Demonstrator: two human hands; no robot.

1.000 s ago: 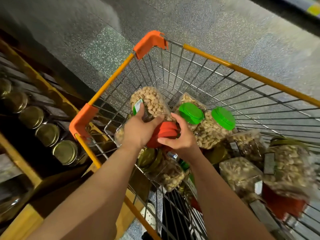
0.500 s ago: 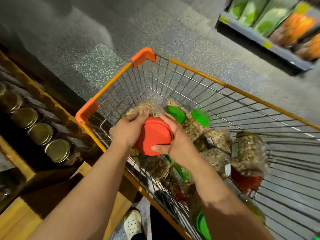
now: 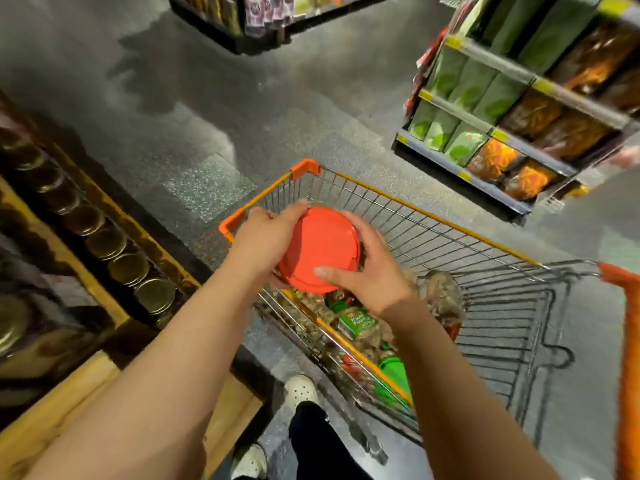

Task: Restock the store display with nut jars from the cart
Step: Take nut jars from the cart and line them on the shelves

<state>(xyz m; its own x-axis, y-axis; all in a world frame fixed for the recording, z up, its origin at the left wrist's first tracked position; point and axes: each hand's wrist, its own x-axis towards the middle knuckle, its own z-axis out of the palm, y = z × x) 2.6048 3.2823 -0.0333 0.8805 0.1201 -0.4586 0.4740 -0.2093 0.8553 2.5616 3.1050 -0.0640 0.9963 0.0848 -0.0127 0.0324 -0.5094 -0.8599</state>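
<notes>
A nut jar with a round red lid (image 3: 320, 249) is held above the wire shopping cart (image 3: 491, 244), its lid facing me and its body hidden behind it. My left hand (image 3: 265, 239) grips the jar's left side, fingers curled over the top edge. My right hand (image 3: 369, 268) grips its right side, thumb lying across the lid's lower rim. More nut jars (image 3: 358, 323), some with green lids, lie in the cart below my arms. The wooden store display (image 3: 104, 303) on the left holds a row of gold-lidded jars (image 3: 130, 268).
The cart's orange handle (image 3: 623, 341) stands at the right edge. A shelf unit (image 3: 502, 133) of green and orange packets is at the far right, another shelf at the top. My white shoes (image 3: 301, 389) are on the grey speckled floor between cart and display.
Both hands have lifted the red-lidded jar up out of the cart and clear of the other jars. My view has tilted up, bringing the aisle shelves into sight.
</notes>
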